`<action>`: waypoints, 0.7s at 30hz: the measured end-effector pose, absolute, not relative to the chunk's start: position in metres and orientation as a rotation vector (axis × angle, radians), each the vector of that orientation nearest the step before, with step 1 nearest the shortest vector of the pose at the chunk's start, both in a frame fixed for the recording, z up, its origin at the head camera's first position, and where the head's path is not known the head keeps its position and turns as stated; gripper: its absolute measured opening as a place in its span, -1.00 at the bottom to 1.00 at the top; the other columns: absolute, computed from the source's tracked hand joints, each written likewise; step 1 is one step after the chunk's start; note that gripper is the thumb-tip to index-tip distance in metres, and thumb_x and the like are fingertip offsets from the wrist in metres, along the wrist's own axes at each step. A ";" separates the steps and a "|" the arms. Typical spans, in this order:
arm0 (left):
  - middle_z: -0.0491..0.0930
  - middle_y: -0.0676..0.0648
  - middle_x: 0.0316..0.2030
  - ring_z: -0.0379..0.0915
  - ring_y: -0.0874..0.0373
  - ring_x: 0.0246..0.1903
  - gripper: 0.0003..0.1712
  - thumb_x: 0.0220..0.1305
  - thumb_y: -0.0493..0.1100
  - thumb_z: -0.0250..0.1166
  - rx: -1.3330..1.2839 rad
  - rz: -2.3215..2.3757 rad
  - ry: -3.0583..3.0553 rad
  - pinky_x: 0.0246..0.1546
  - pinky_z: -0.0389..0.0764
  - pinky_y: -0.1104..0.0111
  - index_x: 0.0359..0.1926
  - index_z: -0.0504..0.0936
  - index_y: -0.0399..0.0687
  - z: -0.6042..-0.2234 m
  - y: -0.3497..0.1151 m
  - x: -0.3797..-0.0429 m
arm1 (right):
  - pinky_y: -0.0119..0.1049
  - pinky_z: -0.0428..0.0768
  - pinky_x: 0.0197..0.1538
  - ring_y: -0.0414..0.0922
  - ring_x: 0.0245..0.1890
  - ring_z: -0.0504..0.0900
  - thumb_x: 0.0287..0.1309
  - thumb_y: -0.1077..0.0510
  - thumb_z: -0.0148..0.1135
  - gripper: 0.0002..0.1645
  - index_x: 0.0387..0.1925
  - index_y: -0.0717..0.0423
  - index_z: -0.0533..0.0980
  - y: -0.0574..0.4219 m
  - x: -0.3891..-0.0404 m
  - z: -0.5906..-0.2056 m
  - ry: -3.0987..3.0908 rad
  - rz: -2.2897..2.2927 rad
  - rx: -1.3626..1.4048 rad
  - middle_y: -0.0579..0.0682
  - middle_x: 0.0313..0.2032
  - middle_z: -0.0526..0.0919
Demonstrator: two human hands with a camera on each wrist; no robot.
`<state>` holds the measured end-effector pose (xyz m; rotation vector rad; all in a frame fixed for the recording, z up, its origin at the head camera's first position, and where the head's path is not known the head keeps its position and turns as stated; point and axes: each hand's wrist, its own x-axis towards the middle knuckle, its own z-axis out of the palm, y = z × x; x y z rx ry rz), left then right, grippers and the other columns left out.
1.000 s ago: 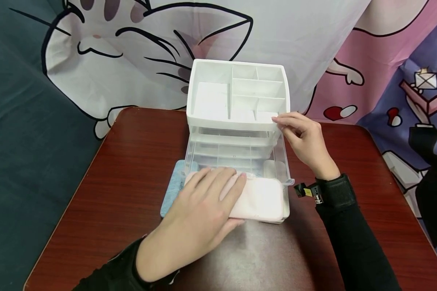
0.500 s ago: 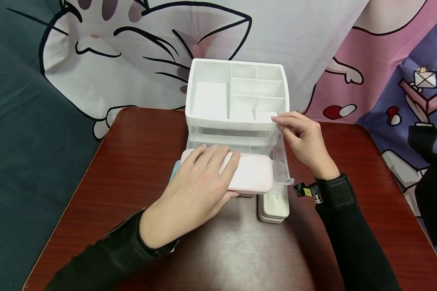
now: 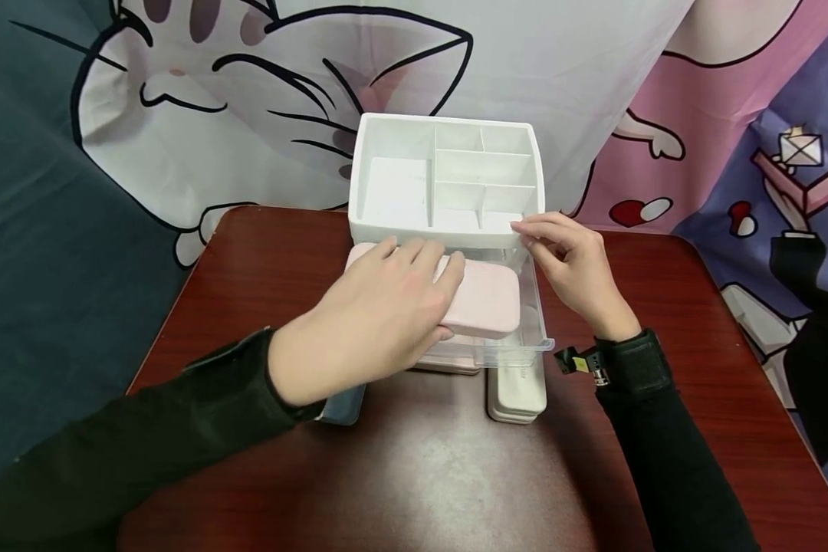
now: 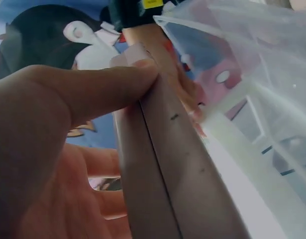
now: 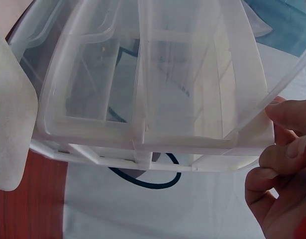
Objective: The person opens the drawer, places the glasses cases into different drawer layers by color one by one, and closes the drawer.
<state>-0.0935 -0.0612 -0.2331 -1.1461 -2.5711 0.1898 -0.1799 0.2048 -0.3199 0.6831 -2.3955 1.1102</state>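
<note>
My left hand point(image 3: 372, 314) grips a pale pink oblong case point(image 3: 486, 295) with rounded corners, fingers over its top and thumb along the near side. In the left wrist view a seam runs along the side of the case, beside the thumb. The case is over a pulled-out clear drawer point(image 3: 537, 326) of a white desktop organizer point(image 3: 483, 239), its back edge right at the organizer's front. At the organizer's top right front corner, my right hand point(image 3: 571, 264) pinches the edge between thumb and index finger, the other fingers curled.
In front of the organizer, a cream-white case point(image 3: 517, 395) lies partly under the drawer. Another pinkish case point(image 3: 448, 364) is beside it, and a blue item point(image 3: 345, 406) shows below the left wrist. A printed curtain point(image 3: 566, 92) hangs behind the brown table point(image 3: 414, 475).
My left hand has lifted the pink case off the things in front and carried it back over the drawer, toward the organizer. The right hand has stayed at the corner.
</note>
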 end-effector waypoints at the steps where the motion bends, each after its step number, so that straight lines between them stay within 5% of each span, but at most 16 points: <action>1: 0.54 -0.12 -0.15 0.53 -0.02 -0.15 -0.26 0.10 0.22 0.37 -1.167 0.182 -2.604 -0.14 0.53 0.18 0.13 0.46 -0.21 -0.232 -0.060 -0.098 | -0.55 0.34 -0.43 -0.29 -0.50 0.39 0.24 0.32 0.20 -0.72 -0.06 0.09 0.67 0.205 -0.180 -0.320 -2.396 1.111 0.683 0.00 -0.10 0.68; 9: 0.53 -0.10 -0.25 0.53 0.01 -0.27 -0.43 0.18 0.19 0.31 -1.282 0.140 -2.809 -0.40 0.61 0.12 -0.02 0.51 -0.17 -0.233 -0.050 -0.132 | -0.54 0.33 -0.45 -0.28 -0.55 0.37 0.23 0.31 0.21 -0.72 -0.06 0.06 0.68 0.205 -0.180 -0.319 -2.391 1.117 0.684 -0.03 -0.11 0.68; 21: 0.55 -0.16 -0.13 0.55 0.02 -0.20 -0.28 0.22 0.23 0.26 -1.359 0.194 -2.936 -0.19 0.64 0.12 0.14 0.43 -0.24 -0.254 -0.032 -0.158 | -0.57 0.37 -0.42 -0.29 -0.50 0.41 0.23 0.29 0.22 -0.72 -0.05 0.07 0.67 0.205 -0.179 -0.319 -2.399 1.124 0.674 -0.02 -0.09 0.68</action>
